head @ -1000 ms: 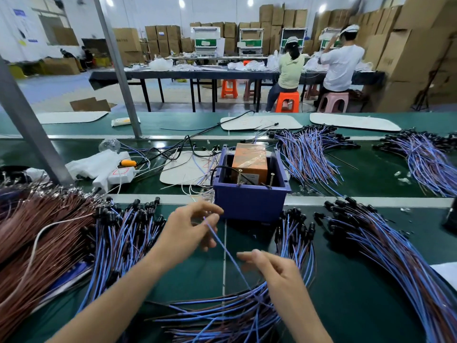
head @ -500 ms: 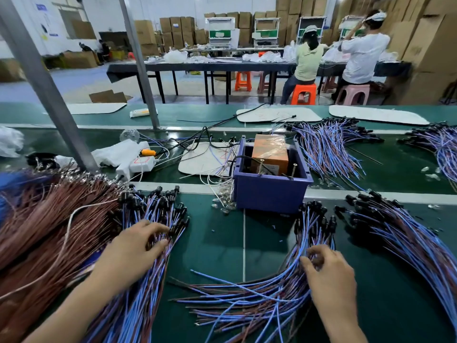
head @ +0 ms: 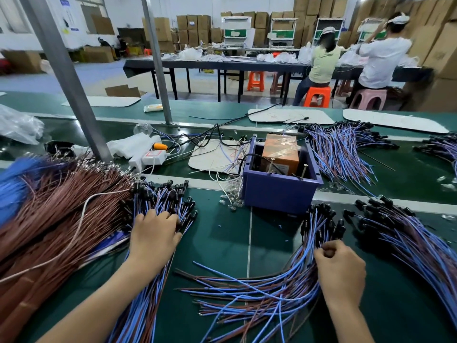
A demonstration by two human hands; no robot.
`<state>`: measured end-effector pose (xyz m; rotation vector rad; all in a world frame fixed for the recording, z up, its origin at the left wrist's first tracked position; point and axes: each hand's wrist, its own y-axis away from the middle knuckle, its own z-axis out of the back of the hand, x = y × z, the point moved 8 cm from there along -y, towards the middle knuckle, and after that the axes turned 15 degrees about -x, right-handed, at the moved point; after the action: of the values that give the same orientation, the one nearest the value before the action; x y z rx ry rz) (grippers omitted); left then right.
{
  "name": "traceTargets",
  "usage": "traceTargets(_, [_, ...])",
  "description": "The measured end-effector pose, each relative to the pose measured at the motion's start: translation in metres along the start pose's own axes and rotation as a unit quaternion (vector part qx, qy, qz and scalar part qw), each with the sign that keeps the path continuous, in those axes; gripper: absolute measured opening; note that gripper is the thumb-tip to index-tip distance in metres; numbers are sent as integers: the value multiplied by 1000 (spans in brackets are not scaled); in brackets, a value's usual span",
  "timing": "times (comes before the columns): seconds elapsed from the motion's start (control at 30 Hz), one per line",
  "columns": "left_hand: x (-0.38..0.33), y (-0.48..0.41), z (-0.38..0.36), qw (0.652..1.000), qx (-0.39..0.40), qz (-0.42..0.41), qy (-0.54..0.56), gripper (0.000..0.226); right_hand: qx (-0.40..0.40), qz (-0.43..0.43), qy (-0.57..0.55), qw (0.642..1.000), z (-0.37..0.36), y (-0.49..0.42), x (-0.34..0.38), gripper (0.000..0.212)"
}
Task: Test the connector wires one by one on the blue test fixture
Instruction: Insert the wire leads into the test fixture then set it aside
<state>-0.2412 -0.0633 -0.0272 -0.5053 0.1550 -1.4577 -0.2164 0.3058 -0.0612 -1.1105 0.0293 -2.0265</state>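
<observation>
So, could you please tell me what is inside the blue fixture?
An orange block, a black cable coming in over the left wall, and two metal pins standing near the front. The fixture front wall and the block hide the floor.

Ahead of me a warehouse hall, cardboard boxes (head: 193, 28) stacked against the white wall (head: 128, 11), long dark table (head: 222, 65), orange stool (head: 317, 95), pink stool (head: 368, 97), grey steel post (head: 61, 78).
</observation>
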Motion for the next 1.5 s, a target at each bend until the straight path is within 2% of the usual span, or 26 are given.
traceTargets(0.1, [4, 0, 4, 996, -47, 27, 70, 26, -36, -11, -76, 996, 8, -1, -1, 11])
traceTargets(0.17, [7, -1, 13, 985, -101, 46, 136, 25, -97, 5, -127, 987, 20, -1, 2, 11])
traceTargets(0.23, [12, -7, 17, 976, -126, 74, 160, 38, -148, 26, -161, 975, 30, -2, 6, 8])
traceTargets(0.33, [16, -16, 13, 982, -90, 101, 130, 53, -102, 29, -192, 976, 18, -5, 7, 17])
traceTargets(0.4, [10, -16, 10, 990, -74, 82, 92, 45, -65, 29, -178, 982, 9, -4, 6, 26])
traceTargets(0.53, [1, -10, -3, 999, -37, 34, 2, 31, -62, 36, -172, 982, 12, -3, 6, 25])
traceTargets(0.67, [-6, -19, 18, 990, -101, 59, 84, 17, -74, 17, -212, 974, 22, 3, 16, 17])
traceTargets(0.73, [-16, -34, 42, 969, -124, 75, 200, 20, -20, -27, -279, 960, 22, 7, 31, 16])
traceTargets(0.77, [-24, -43, 58, 945, -135, 80, 288, 20, 53, -80, -334, 938, 13, 8, 41, 17])
traceTargets(0.8, [-34, -51, 76, 915, -146, 79, 368, 19, 161, -150, -395, 892, 1, 14, 57, 23])
traceTargets(0.87, [-60, -61, 123, 859, -186, 43, 475, 19, 381, -265, -450, 763, -14, 38, 100, 49])
traceTargets(0.9, [-77, -60, 149, 828, -208, 9, 521, 19, 460, -282, -448, 713, -13, 49, 120, 60])
traceTargets(0.93, [-95, -56, 173, 797, -219, -37, 562, 19, 506, -281, -453, 678, -10, 53, 135, 66])
traceTargets(1.0, [-130, -38, 211, 762, -230, -157, 585, 21, 505, -294, -501, 639, -4, 41, 155, 60])
traceTargets(1.07, [-159, -3, 230, 739, -255, -305, 545, 20, 467, -339, -561, 593, 2, 17, 162, 43])
traceTargets(1.13, [-184, 36, 217, 718, -211, -432, 503, 20, 444, -369, -584, 571, 8, -8, 161, 33])
traceTargets(1.17, [-194, 53, 201, 732, -175, -469, 463, 20, 422, -369, -595, 576, 11, -21, 157, 30])
traceTargets(1.23, [-205, 67, 163, 804, -120, -463, 354, 18, 359, -336, -618, 614, 19, -47, 144, 29])
traceTargets(1.3, [-211, 73, 124, 806, 33, -460, 371, 25, 274, -289, -627, 669, 30, -70, 123, 31])
traceTargets(1.33, [-211, 76, 115, 794, 63, -490, 355, 25, 234, -267, -627, 693, 36, -77, 114, 32])
traceTargets(1.4, [-201, 67, 105, 795, 105, -507, 316, 32, 175, -224, -620, 731, 49, -88, 102, 33])
traceTargets(1.47, [-189, 37, 99, 828, 145, -428, 332, 40, 149, -178, -605, 762, 59, -94, 101, 30])
traceTargets(1.5, [-186, 16, 103, 840, 132, -379, 365, 36, 156, -160, -594, 773, 61, -93, 103, 29])
